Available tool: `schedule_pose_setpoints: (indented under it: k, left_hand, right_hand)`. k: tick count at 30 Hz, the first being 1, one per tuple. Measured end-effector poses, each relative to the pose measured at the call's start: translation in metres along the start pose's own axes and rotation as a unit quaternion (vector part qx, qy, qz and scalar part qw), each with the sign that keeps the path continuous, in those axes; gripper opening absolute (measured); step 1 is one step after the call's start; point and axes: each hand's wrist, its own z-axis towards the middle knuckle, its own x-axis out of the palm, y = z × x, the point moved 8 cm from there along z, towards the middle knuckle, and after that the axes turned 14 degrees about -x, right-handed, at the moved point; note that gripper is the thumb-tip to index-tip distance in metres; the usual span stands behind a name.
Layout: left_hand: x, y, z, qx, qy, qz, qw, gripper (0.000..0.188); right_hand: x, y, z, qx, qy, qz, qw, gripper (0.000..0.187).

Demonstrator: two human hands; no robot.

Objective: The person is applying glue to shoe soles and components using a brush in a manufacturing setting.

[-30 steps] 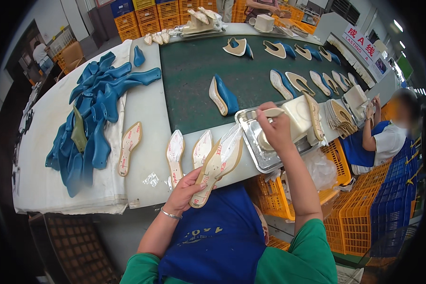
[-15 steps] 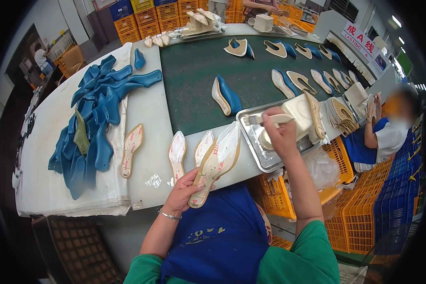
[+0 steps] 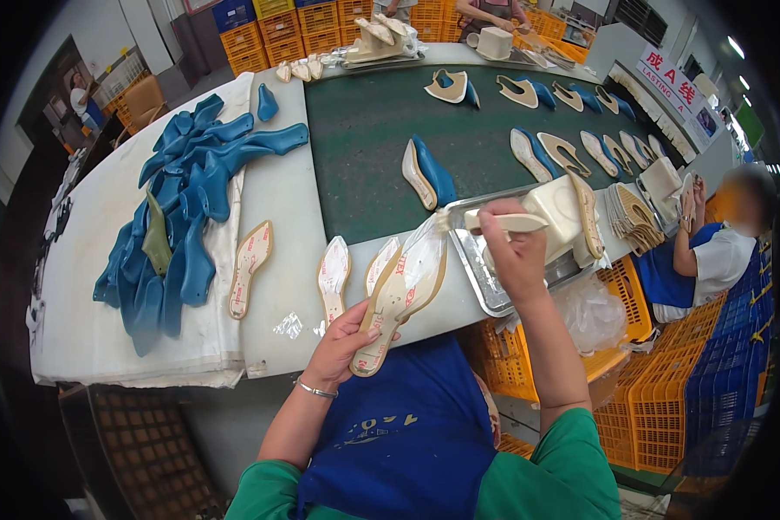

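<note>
My left hand is closed around the heel end of a pale pointed shoe insole with red print; its top looks wet and shiny. In my right hand is a brush with a cream handle, its bristles at the insole's pointed tip. Beneath my right hand lies a metal tray with a cream, glue-smeared block or container in it. Another insole leans on that container's right side. Two more insoles, one of them this insole, lie beyond my left hand; the other is partly covered.
Blue shoe lasts and one green last are heaped on white cloth at left. A single insole lies beside them. On the green belt are lasts with insoles and beige pieces. A co-worker sits at right, near yellow crates.
My right hand has brought the brush left from over the tray, so its bristles now meet the insole's tip. The left hand still holds the insole. The whole view has shifted slightly.
</note>
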Motion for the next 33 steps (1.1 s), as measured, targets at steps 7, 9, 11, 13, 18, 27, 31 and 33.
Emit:
schedule_pose_setpoints:
  k: [7, 9, 11, 13, 18, 27, 31, 33]
  left_hand:
    - [0.003, 0.003, 0.006, 0.005, -0.004, -0.047, 0.999, 0.057]
    - [0.004, 0.003, 0.005, 0.013, -0.003, -0.059, 0.998, 0.058]
    - [0.009, 0.001, 0.004, 0.012, 0.013, -0.06, 0.998, 0.057]
    - [0.015, -0.001, 0.003, 0.014, 0.029, -0.063, 0.998, 0.056]
    - [0.021, -0.003, 0.008, 0.036, -0.004, -0.105, 0.994, 0.056]
    - [0.023, -0.004, 0.009, 0.041, 0.015, -0.173, 0.984, 0.058]
    - [0.013, 0.005, 0.014, 0.036, 0.001, -0.172, 0.984, 0.058]
    - [0.005, 0.012, 0.015, 0.031, 0.016, -0.164, 0.986, 0.056]
  right_hand:
    - [0.038, 0.022, -0.055, 0.053, 0.075, 0.064, 0.994, 0.009]
    - [0.042, 0.021, -0.058, 0.047, 0.085, 0.075, 0.992, 0.01]
    - [0.024, 0.009, -0.044, 0.019, -0.006, 0.017, 1.0, 0.011]
    - [0.019, -0.002, -0.036, 0.055, -0.024, -0.001, 0.998, 0.012]
    - [0.041, 0.021, -0.062, 0.023, 0.02, 0.01, 0.999, 0.009]
    - [0.038, 0.013, -0.051, -0.002, -0.028, -0.023, 0.999, 0.002]
    - [0.057, 0.027, -0.067, -0.043, 0.046, -0.01, 0.998, 0.003]
    - [0.067, 0.036, -0.068, -0.061, 0.074, 0.016, 0.995, 0.004]
